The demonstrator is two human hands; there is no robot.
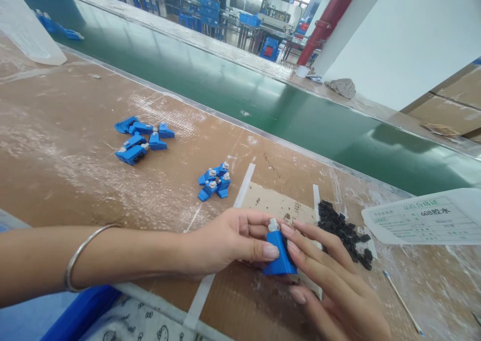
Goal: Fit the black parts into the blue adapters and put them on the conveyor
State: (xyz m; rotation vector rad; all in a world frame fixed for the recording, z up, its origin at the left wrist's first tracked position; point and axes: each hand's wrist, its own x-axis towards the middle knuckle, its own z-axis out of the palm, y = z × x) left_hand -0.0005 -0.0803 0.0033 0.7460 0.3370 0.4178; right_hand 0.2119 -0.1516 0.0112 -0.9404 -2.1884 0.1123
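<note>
Just now, the left hand grips a blue piece between thumb and fingers, above the cardboard, its white tip upward. The right hand lays extended fingertips along the piece's right side, thumb apart from it. Black parts lie heaped beyond the right hand, near a cotton swab.

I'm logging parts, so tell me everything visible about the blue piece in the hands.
The blue piece looks like smooth plastic, its face widening toward the lower edge. A whitish part projects from its narrower end, pointing away from the person, and something dark shows along its right side. It is held over the brown work surface. The left hand grips it, thumb on the face; the right hand rests fingers on that right side. Its underside is hidden.
</note>
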